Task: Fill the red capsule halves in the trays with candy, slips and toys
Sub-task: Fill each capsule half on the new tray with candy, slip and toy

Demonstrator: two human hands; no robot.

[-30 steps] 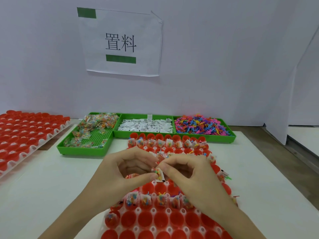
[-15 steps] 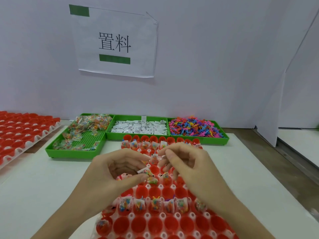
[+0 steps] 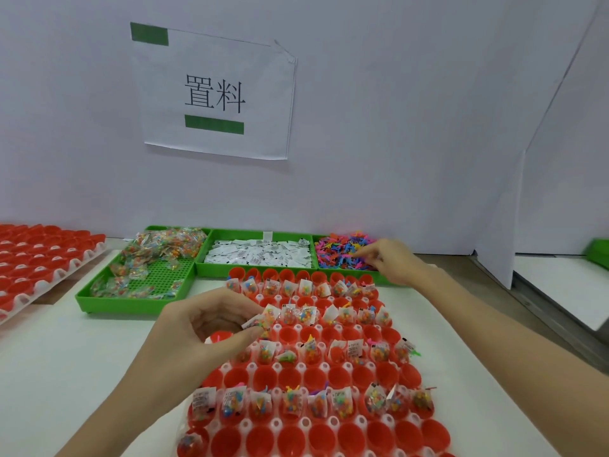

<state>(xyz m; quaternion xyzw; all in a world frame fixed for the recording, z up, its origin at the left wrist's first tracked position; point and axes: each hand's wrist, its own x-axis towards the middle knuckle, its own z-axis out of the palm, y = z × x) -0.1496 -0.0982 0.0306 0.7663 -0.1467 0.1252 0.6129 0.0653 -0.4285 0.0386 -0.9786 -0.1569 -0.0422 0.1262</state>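
A person's two bare hands work over a white tray (image 3: 250, 366) of red capsule halves (image 3: 263, 377) on a white desk (image 3: 66, 374). The left hand (image 3: 204, 328) hovers at the tray's left edge, fingers curled, thumb and forefinger pinching a small candy packet (image 3: 258, 321) with a paper slip against it; a red-and-white piece shows under the palm, too hidden to identify. The right hand (image 3: 392, 262) reaches to the far right, fingers bent down into the pile of coloured plastic toys (image 3: 339, 252) in the right green bin (image 3: 385, 280); whether it has gripped one cannot be told.

In the tray, alternate rows of halves hold candy packets, slips and toys, while the rows between them stand bare. Beyond the tray, three green bins sit side by side against the white wall: candy packets (image 3: 161, 245) in the larger left bin (image 3: 115, 305), white slips (image 3: 260, 255) in the middle bin (image 3: 211, 270), toys on the right. A second tray of red halves (image 3: 36, 258) lies at the far left of the desk. A paper sign (image 3: 214, 94) with two printed characters and green bars hangs on the wall above the bins.
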